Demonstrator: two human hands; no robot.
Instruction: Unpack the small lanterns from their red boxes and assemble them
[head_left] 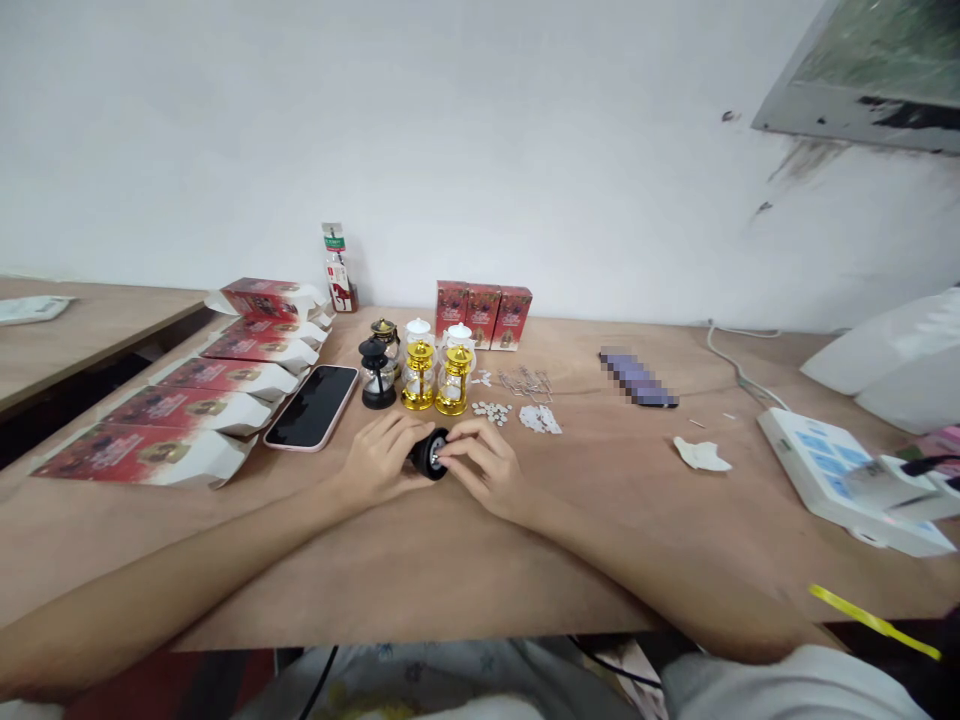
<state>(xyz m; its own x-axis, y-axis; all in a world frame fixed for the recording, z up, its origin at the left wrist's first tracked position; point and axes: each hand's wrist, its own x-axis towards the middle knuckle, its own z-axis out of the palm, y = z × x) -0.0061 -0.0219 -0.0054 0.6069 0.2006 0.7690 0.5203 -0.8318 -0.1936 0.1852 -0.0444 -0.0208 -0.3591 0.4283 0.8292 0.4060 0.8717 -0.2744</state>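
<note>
My left hand (384, 455) is closed around a small black lantern (430, 455), tipped so that its round base faces right. The fingertips of my right hand (487, 470) are pinched together at that base; what they hold is too small to make out. Just beyond my hands stand several mini lanterns: a black one (377, 380), a bronze-trimmed one (385, 335), two gold ones, the right one (454, 382) close to my right hand, and white ones (418, 328) behind. Small round silvery discs (491, 411) and a pile of white bits (538, 419) lie right of them.
Flattened red boxes (187, 405) line the left side, beside a phone (313, 407). Red cartons (482, 314) and a bottle (341, 275) stand near the wall. Thin pieces (525, 382), a pixelated item (637, 378), a paper scrap (701, 455) and a power strip (847, 480) lie rightward.
</note>
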